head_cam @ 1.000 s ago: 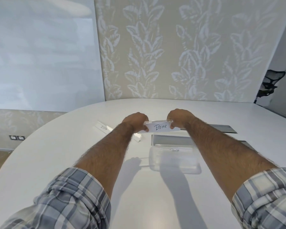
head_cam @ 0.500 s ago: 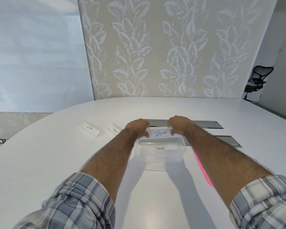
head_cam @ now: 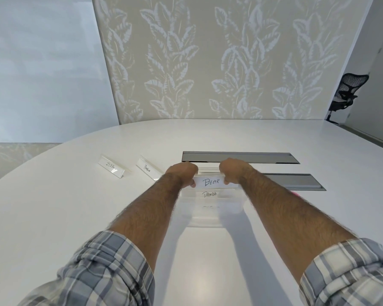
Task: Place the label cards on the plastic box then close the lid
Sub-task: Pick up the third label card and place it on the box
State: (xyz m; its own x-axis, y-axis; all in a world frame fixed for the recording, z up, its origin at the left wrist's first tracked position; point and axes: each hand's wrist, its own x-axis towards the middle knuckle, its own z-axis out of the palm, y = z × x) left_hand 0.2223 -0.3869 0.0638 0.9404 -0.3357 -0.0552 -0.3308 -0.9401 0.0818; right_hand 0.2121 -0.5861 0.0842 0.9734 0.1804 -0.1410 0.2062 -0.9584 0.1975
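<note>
The left hand (head_cam: 181, 173) and right hand (head_cam: 234, 170) each pinch one end of the BEAR card (head_cam: 210, 182). Over the last second they have lowered it to the far rim of the clear plastic box (head_cam: 208, 220) at frame centre, just behind the PANDA card (head_cam: 209, 194) already inside. Release looks imminent. The ZEBRA card (head_cam: 111, 167) and PENGUIN card (head_cam: 146, 167) wait at centre left.

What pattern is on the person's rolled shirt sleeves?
The sleeves are plaid, grey-blue and white; the head view shows them best.
</note>
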